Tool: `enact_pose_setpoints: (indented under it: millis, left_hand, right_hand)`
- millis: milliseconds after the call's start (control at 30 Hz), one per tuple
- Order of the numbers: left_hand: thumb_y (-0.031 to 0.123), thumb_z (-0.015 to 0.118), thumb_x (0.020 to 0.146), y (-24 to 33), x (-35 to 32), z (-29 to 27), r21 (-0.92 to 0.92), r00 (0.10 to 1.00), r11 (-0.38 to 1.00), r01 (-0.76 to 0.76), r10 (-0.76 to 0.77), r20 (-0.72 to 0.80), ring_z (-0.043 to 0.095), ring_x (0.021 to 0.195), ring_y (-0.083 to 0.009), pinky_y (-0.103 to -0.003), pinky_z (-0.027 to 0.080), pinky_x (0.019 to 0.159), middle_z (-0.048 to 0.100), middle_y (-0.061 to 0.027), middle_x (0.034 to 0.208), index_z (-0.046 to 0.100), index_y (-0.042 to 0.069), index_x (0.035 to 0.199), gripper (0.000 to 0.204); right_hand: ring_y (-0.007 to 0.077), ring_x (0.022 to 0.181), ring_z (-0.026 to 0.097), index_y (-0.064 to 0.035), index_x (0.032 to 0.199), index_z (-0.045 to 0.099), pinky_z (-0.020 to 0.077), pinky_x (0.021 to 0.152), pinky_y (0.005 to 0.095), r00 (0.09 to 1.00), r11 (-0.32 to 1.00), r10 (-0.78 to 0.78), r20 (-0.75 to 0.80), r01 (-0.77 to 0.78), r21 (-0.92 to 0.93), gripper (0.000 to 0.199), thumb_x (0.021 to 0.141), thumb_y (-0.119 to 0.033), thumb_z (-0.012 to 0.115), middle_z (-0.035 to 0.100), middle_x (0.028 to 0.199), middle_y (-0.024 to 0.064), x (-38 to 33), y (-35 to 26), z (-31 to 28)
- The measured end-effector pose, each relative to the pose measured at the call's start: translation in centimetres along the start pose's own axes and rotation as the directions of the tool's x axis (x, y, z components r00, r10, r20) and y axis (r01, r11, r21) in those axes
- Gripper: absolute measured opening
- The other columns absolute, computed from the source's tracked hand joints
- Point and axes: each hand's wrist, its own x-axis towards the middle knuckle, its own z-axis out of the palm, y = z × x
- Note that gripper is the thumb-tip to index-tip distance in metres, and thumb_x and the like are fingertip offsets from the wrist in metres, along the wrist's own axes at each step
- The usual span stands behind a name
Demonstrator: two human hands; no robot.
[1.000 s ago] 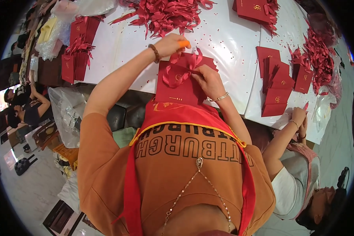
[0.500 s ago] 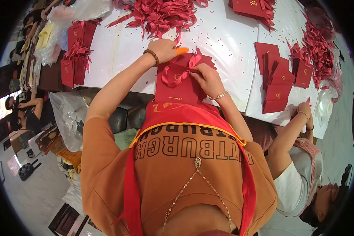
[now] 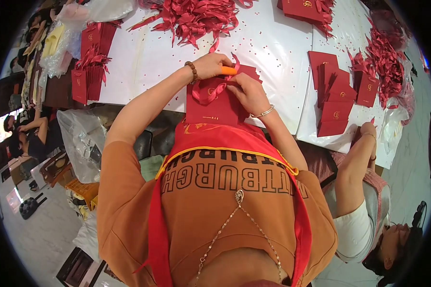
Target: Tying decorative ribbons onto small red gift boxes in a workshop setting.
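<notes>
Pinching with bent fingertips at the right hand (image 3: 250, 92), clamped on a red ribbon (image 3: 219, 90) looped over the front of a red bag (image 3: 208, 111)! Curling over from the other side with the left hand (image 3: 211, 66), bringing an orange finger cover (image 3: 229, 70) right up beside the ribbon's raised part; can't tell from here whether gripping it or just brushing it. Working right at the near edge of the white table (image 3: 280, 86), with the bag lying face up, topping other red pieces, its lower edge close against the red apron (image 3: 220, 139). Wearing a brown beaded bracelet (image 3: 192, 71) on the left wrist and a silver bangle (image 3: 263, 112) on the right. Looking beyond the hands, straight to a big tangled heap of red ribbons (image 3: 196, 19), among small red specks dotted over the white. Over to the left, upright in a tight row, red bags with ribbons (image 3: 87, 83). Across to the right, overlapping in a loose spread, more red bags (image 3: 335, 107), and past those, near the lower right table edge, a co-worker's hand (image 3: 368, 130).
</notes>
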Motion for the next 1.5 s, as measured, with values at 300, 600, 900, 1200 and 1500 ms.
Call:
enact_pose_setpoints:
  millis: [300, 600, 900, 1200, 1500]
  left_hand:
    - [0.034, 0.049, 0.087, -1.3, 1.2, -0.7, 0.238, 0.998, 0.970, 0.050, -0.058, 0.026, 0.043, 0.056, -0.0055, -0.021, 0.033, 0.051, 0.054, -0.0001, 0.066, 0.061, 0.003, 0.075, 0.036]
    - [0.036, 0.054, 0.084, -0.5, 0.8, -1.7, 0.114, 0.984, 0.993, -0.019, -0.001, 0.176, 0.041, 0.055, -0.0055, -0.022, 0.033, 0.051, 0.051, 0.0010, 0.062, 0.059, 0.003, 0.071, 0.035]
    - [0.034, 0.057, 0.084, -1.0, 2.9, -4.2, 0.068, 0.948, 0.998, -0.016, 0.037, -0.317, 0.031, 0.049, -0.0032, -0.022, 0.023, 0.043, 0.042, 0.0062, 0.055, 0.060, 0.008, 0.075, 0.028]
    - [0.041, 0.046, 0.089, -0.9, 0.3, -7.1, -0.397, 0.935, 0.914, -0.081, -0.068, -0.347, 0.050, 0.067, -0.0020, -0.015, 0.035, 0.055, 0.059, 0.0033, 0.088, 0.051, 0.011, 0.107, 0.036]
    - [0.008, 0.059, 0.082, -2.9, -4.6, -0.7, -0.623, 0.986, 0.771, -0.133, 0.037, -0.164, 0.060, 0.082, -0.0140, -0.027, 0.050, 0.072, 0.060, -0.0081, 0.096, 0.044, 0.001, 0.117, 0.038]
  right_hand:
    - [0.0280, 0.097, 0.047, -0.0048, 0.089, 0.059, 0.0461, 0.074, 0.0328, 0.982, 0.994, -0.078, -0.173, 0.089, 0.055, 0.019, 0.072, -0.009, 0.067, 0.042, 0.114, 0.0142, 0.1, -0.6, 1.3]
    - [0.0210, 0.097, 0.047, -0.0045, 0.095, 0.056, 0.0414, 0.082, 0.0290, 0.981, 0.988, 0.022, -0.191, 0.009, 0.157, 0.024, 0.074, -0.008, 0.066, 0.045, 0.107, 0.0102, -0.3, -0.1, 1.5]
    - [0.0132, 0.097, 0.049, -0.0055, 0.115, 0.039, 0.0419, 0.084, 0.0256, 0.969, 0.836, 0.233, 0.087, -0.245, 0.490, 0.045, 0.077, -0.003, 0.064, 0.049, 0.106, 0.0058, -0.6, -0.8, 1.7]
    - [0.0137, 0.092, 0.053, -0.0066, 0.114, 0.037, 0.0475, 0.077, 0.0256, 0.941, 0.625, 0.315, -0.124, -0.107, 0.773, 0.045, 0.078, 0.001, 0.062, 0.051, 0.101, 0.0078, 0.0, -0.1, 1.6]
    - [0.0079, 0.070, 0.052, -0.0041, 0.092, 0.052, 0.0437, 0.060, 0.0207, 0.797, 0.591, 0.500, -0.338, -0.029, 0.806, 0.019, 0.080, -0.011, 0.064, 0.056, 0.080, 0.0030, 1.9, 1.0, 1.5]
